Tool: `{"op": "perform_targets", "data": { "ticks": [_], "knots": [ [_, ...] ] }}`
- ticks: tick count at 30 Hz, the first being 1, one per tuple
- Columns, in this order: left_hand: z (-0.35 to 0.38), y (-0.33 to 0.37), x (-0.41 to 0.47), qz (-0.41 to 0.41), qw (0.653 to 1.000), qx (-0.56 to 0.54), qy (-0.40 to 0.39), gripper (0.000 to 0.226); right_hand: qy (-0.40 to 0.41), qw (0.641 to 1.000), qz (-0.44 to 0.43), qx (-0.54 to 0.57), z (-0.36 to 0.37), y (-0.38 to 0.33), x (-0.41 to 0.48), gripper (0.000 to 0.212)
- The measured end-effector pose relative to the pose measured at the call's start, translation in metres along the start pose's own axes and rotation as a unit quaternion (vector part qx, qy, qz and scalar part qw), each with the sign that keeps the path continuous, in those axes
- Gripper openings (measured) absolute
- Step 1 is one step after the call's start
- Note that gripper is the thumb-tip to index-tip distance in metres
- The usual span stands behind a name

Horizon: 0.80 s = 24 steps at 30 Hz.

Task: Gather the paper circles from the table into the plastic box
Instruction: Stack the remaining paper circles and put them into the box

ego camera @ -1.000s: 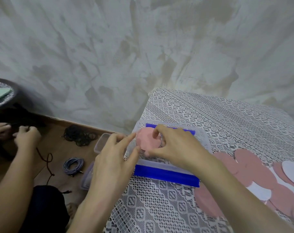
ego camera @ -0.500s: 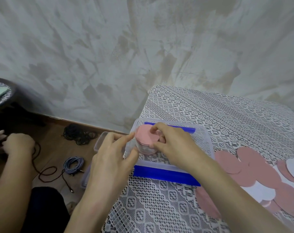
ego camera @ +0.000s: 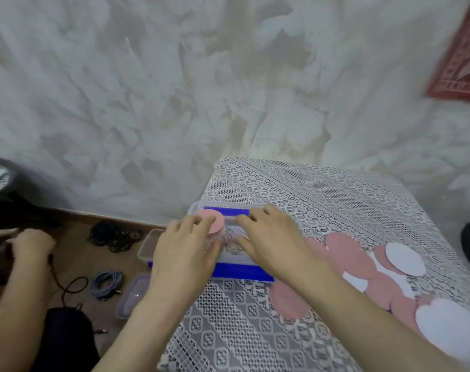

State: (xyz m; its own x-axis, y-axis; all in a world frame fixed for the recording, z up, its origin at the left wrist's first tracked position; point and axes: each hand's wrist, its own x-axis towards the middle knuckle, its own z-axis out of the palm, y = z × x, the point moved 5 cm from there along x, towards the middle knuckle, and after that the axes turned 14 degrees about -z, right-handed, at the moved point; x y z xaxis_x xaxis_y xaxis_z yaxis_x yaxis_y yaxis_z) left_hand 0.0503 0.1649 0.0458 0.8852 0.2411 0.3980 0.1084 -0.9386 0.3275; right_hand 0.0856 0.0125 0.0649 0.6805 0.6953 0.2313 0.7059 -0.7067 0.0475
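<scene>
One plastic box [ego camera: 235,258] is counted on the table [ego camera: 322,189]. At 4 o'clock from it, at least six pink circles [ego camera: 346,251] and three white circles [ego camera: 404,259] are counted, overlapping; exact totals cannot be told.

Lace-clothed table [ego camera: 309,189], plastic box [ego camera: 233,260], paper circles [ego camera: 346,253]

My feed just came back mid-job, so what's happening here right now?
A person has both hands at the clear plastic box at the table's edge. The left hand has its fingers on a stack of pink circles inside it; whether it grips the stack is unclear. The right hand hovers open over the box. Many pink and white circles lie loose on the lace cloth to the right, so plenty remains to gather.
</scene>
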Motion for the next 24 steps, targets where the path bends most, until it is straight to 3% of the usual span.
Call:
{"op": "perform_targets", "data": {
  "ticks": [6, 16, 24],
  "knots": [
    [0.015, 0.06, -0.009, 0.08, 0.994, 0.071, -0.035, 0.054, -0.007, 0.998, 0.055, -0.028, -0.018, 0.023, -0.06, 0.047],
    [0.047, 0.171, -0.05, 0.171, 0.984, 0.028, -0.045, 0.05, 0.002, 0.987, 0.159, -0.02, -0.032, 0.083, -0.16, 0.043],
    [0.102, 0.173, -0.091, 0.129, 0.984, -0.008, -0.126, 0.047, -0.04, 0.978, 0.199, 0.042, 0.026, 0.105, -0.209, 0.043]
  ]
}}
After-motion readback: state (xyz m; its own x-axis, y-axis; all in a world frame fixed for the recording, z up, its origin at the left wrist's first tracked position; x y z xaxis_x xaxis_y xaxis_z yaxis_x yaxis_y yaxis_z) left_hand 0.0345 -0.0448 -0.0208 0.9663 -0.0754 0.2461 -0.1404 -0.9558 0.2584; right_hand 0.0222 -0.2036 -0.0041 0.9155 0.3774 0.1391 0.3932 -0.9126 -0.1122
